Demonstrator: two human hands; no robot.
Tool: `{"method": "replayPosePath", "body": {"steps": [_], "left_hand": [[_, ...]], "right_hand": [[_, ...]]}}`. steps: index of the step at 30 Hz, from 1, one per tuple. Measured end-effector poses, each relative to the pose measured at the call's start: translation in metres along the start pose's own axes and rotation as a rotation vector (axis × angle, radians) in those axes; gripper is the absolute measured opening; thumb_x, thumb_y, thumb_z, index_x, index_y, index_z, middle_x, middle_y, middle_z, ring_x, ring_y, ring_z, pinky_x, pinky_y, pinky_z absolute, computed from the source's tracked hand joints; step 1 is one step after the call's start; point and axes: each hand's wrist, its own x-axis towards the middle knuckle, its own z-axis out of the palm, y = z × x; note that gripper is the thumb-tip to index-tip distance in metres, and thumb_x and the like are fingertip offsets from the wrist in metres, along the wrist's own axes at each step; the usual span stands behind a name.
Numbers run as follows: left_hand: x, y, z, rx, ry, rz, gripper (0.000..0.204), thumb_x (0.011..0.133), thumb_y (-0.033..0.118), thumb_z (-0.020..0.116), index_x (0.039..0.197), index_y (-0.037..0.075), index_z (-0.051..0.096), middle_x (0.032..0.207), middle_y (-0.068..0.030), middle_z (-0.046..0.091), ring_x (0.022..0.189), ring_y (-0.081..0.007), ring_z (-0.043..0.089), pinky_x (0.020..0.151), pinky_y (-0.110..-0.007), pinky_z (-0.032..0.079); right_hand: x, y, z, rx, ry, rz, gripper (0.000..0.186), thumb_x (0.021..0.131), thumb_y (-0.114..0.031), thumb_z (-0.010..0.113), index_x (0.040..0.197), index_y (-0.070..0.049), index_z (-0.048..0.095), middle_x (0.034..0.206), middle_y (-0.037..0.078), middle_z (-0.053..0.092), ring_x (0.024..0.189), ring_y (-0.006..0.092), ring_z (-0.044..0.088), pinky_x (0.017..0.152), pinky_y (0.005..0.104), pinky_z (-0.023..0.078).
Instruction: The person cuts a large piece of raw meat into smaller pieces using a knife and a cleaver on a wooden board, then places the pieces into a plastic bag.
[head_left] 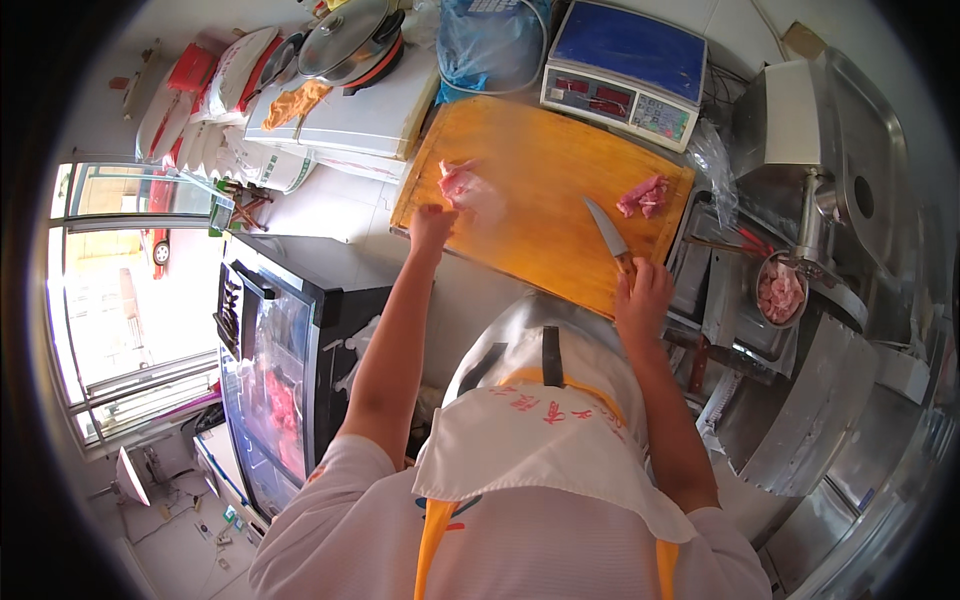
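A knife [607,230] with a brown handle is in my right hand [643,297], its blade resting over the right part of the wooden cutting board [550,190] and pointing away to the left. My left hand [432,228] is closed at the board's near left edge. Just beyond its fingers lies a pale pink piece of raw meat [470,188]; whether they grip its edge is hidden. Several darker red meat pieces [644,196] sit together on the board's right side, past the knife tip.
A blue-topped weighing scale [628,55] stands behind the board. To the right are a meat grinder [812,215] and a bowl of meat pieces [780,292]. A glass-fronted display fridge [270,370] stands at left. A lidded pan [345,45] sits at the back left.
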Motion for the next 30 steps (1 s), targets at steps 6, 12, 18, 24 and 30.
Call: {"method": "replayPosePath", "body": {"steps": [6,12,18,24,30], "left_hand": [[0.036,0.035,0.034,-0.203,-0.105,-0.199,0.016,0.074,0.007,0.077,0.087,0.000,0.072,0.078,-0.0071,0.067,0.071,-0.0173,0.068,0.058,-0.029,0.053],[0.051,0.058,0.027,-0.472,-0.417,-0.243,0.025,0.085,0.016,0.072,0.107,0.005,0.073,0.094,-0.0045,0.072,0.086,-0.0183,0.070,0.078,-0.029,0.056],[0.020,0.144,0.011,-0.624,-0.609,-0.004,0.020,0.088,0.007,0.070,0.107,0.000,0.073,0.098,-0.0077,0.074,0.093,-0.0174,0.071,0.086,-0.030,0.056],[-0.047,0.160,0.007,0.011,-0.353,0.835,0.024,0.084,-0.002,0.073,0.107,0.001,0.072,0.104,-0.0057,0.073,0.096,-0.0164,0.071,0.089,-0.032,0.054],[-0.066,0.026,0.043,0.551,-0.483,0.849,0.035,0.076,-0.004,0.071,0.110,0.005,0.072,0.121,-0.0143,0.070,0.120,-0.0379,0.060,0.108,-0.049,0.047]], "right_hand": [[-0.021,-0.001,-0.022,0.137,-0.034,0.002,0.025,0.094,-0.007,0.070,0.116,-0.004,0.060,0.108,0.017,0.060,0.107,0.0396,0.057,0.093,0.0503,0.046],[-0.029,-0.029,-0.026,0.310,0.000,0.187,0.018,0.097,-0.005,0.066,0.114,-0.002,0.062,0.105,0.017,0.060,0.100,0.0361,0.060,0.087,0.0441,0.051],[-0.009,-0.053,-0.031,0.363,0.029,0.221,0.015,0.100,-0.004,0.063,0.114,-0.001,0.064,0.106,0.017,0.061,0.094,0.0330,0.062,0.081,0.0400,0.052],[0.004,-0.057,-0.023,0.348,0.070,0.157,0.012,0.103,-0.007,0.063,0.114,-0.002,0.065,0.098,0.010,0.061,0.082,0.0201,0.062,0.073,0.0317,0.051],[-0.004,-0.062,-0.021,0.408,0.014,0.220,0.012,0.100,-0.003,0.063,0.112,-0.001,0.065,0.100,0.014,0.062,0.086,0.0282,0.063,0.076,0.0369,0.051]]}}
